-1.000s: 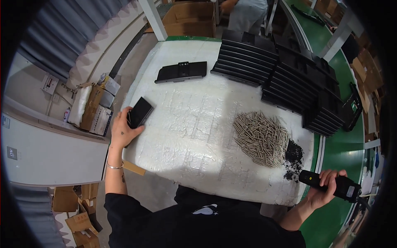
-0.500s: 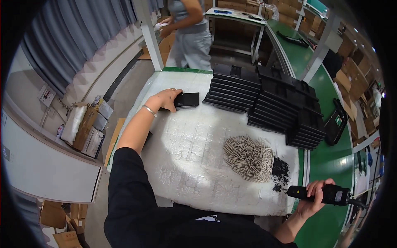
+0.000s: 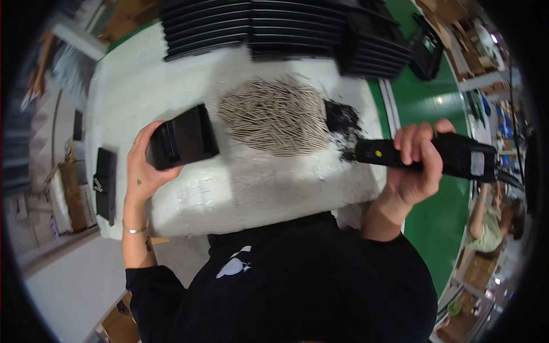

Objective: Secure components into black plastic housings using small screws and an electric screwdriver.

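My left hand (image 3: 147, 166) grips a black plastic box-like part (image 3: 191, 134) by its left end, tilted above the white-covered table. Its fingers are on the far side and the thumb on the near side. In my right hand (image 3: 420, 154) is a black corded electric screwdriver (image 3: 374, 152), fingers wrapped round its body and its front end pointing left. Between the hands lies a heap of thin silver metal pins (image 3: 277, 117). Small black screws (image 3: 342, 119) are strewn just right of the pins, near the screwdriver's front end.
Stacked black plastic cases (image 3: 297, 28) line the far side of the table. At the left edge rests a long black part (image 3: 105, 186) with a few pins on it. A green conveyor surface (image 3: 426, 228) runs along the right, holding another black case (image 3: 426, 48). Other people are partly visible.
My left hand has lifted the black box-like part off the table and brought it nearer. The view has tilted down, and the screwdriver in my right hand appears higher.
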A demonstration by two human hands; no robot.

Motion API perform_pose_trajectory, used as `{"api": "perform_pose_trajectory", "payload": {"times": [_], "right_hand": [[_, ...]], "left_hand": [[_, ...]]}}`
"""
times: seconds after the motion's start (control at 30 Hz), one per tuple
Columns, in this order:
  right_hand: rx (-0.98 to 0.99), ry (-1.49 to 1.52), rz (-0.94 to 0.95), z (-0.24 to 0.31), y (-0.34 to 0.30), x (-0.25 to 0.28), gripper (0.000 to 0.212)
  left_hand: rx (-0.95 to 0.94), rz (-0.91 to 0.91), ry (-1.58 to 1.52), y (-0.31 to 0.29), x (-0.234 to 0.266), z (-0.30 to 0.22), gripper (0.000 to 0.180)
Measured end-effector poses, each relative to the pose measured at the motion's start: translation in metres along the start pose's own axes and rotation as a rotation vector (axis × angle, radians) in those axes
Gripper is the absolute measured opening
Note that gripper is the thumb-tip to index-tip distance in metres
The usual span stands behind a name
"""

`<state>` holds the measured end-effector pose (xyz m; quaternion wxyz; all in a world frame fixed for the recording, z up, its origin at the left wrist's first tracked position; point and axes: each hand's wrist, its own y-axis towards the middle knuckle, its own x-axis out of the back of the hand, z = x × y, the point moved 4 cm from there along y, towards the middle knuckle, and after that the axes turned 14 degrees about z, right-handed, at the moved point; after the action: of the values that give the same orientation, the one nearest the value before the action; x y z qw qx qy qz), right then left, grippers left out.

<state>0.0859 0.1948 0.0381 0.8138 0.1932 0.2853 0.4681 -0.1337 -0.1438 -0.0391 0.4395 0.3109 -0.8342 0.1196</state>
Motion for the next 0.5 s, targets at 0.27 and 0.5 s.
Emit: {"api": "perform_pose_trajectory", "payload": {"times": [0.27, 0.5], "right_hand": [[-0.002, -0.116, -0.077, 0.018, -0.029, 0.03, 0.035], [-0.09, -0.078, -0.109, -0.002, -0.038, 0.033, 0.033]], "left_hand": [[-0.163, 0.208, 0.083, -0.02, -0.034, -0.102, 0.08], [0.001, 0.469, 0.051, -0.028, -0.078, -0.129, 0.085]]}}
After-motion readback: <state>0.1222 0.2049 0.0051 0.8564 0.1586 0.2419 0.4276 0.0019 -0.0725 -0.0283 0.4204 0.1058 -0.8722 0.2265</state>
